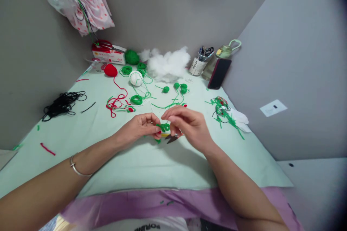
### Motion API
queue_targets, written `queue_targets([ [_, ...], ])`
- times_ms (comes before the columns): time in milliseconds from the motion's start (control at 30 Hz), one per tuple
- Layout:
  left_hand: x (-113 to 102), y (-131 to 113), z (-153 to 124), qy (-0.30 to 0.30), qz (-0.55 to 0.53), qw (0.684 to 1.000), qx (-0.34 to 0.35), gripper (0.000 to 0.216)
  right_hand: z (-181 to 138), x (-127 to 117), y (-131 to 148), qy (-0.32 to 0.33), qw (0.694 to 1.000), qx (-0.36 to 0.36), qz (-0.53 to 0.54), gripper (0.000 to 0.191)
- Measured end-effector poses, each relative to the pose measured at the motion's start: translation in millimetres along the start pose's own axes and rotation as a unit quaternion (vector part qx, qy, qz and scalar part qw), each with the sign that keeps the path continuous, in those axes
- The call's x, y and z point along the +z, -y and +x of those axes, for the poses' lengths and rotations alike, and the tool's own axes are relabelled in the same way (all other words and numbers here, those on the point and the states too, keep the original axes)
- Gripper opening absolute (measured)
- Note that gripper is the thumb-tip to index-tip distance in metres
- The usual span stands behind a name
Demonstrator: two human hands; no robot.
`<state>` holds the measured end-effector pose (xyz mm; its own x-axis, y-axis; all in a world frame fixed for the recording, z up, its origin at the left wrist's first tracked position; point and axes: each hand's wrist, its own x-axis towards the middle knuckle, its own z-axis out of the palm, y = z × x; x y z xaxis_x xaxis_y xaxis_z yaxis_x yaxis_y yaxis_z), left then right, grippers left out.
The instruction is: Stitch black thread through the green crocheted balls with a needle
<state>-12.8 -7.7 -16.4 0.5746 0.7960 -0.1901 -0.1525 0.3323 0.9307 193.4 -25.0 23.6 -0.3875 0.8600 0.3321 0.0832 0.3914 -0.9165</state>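
My left hand (pixel 140 128) pinches a small green crocheted piece (pixel 163 127) with a bit of red at its lower edge. Just to its right, my right hand (pixel 188 125) is closed, thumb against the fingers. Whatever lies in that pinch is too small to make out. Dark scissor blades (pixel 171 138) rest on the cloth under my right hand, their handles mostly hidden. Beyond the hands lie small green crocheted balls (pixel 166 89) with yarn tails, and a green yarn coil (pixel 136 100).
A red yarn ball (pixel 111 70), a white ball (pixel 136 78) and white stuffing (pixel 169 64) lie toward the wall. Black cord (pixel 63 105) is heaped left, yarn scraps (pixel 223 110) right. A phone (pixel 219 74) leans on a bottle near a pen cup (pixel 198 64).
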Motion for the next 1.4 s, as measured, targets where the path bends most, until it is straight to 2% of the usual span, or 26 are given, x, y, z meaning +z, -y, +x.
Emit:
queue_targets([
  [67,-0.1,0.3,-0.2,-0.009,0.003,1.000,0.002,0.024,2.0,-7.1,7.0,-0.015,0.988,0.066,0.137,0.018],
  [133,-0.5,0.7,-0.7,-0.011,0.007,1.000,0.004,0.022,5.2,-17.7,11.0,-0.064,0.977,0.063,0.194,0.019],
  [267,-2.5,0.9,-1.1,-0.005,0.021,1.000,-0.003,0.019,11.5,-42.3,10.3,-0.266,0.951,-0.064,0.145,0.018],
  [333,-4.0,1.0,-0.7,-0.006,0.021,1.000,-0.004,0.019,12.3,-49.9,8.2,-0.304,0.943,-0.090,0.101,0.014],
  [400,-5.8,1.4,-0.4,-0.011,0.018,1.000,0.001,0.019,11.1,-51.3,6.6,-0.267,0.959,-0.083,0.044,0.009],
  [500,-8.2,2.4,-0.9,-0.020,0.019,1.000,0.008,0.020,7.3,-44.1,5.7,-0.130,0.985,-0.068,-0.089,0.006],
  [600,-8.2,2.4,-1.6,-0.017,0.020,1.000,0.016,0.020,4.3,-35.0,4.1,-0.024,0.971,-0.093,-0.219,0.009],
  [733,-5.6,0.0,-1.1,-0.006,0.024,0.999,0.035,0.017,2.7,-30.9,0.3,0.057,0.939,-0.105,-0.323,0.015],
  [867,-4.1,-1.9,-0.7,-0.005,0.031,0.999,0.041,0.014,2.2,-31.0,-0.8,0.078,0.920,-0.111,-0.367,0.018],
  [1167,-3.7,-3.8,-2.5,-0.005,0.046,0.998,0.045,0.012,1.8,-28.5,2.3,0.087,0.909,-0.116,-0.390,0.022],
  [1400,-1.9,-5.9,-2.6,-0.005,0.044,0.998,0.044,0.013,2.9,-27.3,-0.4,0.095,0.929,-0.113,-0.338,0.019],
])
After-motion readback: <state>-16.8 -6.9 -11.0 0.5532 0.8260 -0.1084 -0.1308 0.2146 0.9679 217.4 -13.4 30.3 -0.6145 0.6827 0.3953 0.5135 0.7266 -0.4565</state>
